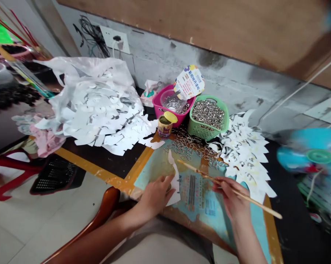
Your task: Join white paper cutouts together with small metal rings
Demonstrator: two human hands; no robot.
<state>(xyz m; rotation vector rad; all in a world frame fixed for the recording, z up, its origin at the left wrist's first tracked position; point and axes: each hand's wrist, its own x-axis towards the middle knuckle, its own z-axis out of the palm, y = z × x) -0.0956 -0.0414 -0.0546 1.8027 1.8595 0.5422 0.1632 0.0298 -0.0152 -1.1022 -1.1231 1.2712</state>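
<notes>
- Bare arms (99, 234) reach in from the near side, over a gray lap (160, 245).
- I see the left hand (154, 196) open, with its fingers flat against a white paper cutout (175, 183) on a blue printed board (198, 198).
- I see the right hand (231, 198) closed on a thin wooden stick (198, 172), held like a pencil.
- That paper looks light, thin and soft. I think it could bend or tear, so I would take it gently by the edge.
- The stick looks light and stiff. I would hold it near the middle.
- Farther away, metal rings (187, 146) lie spilled near a green basket (208, 117) and a pink basket (171, 104).
- More white paper lies in a big heap (96, 113) on the left and a pile (245, 154) on the right.
</notes>
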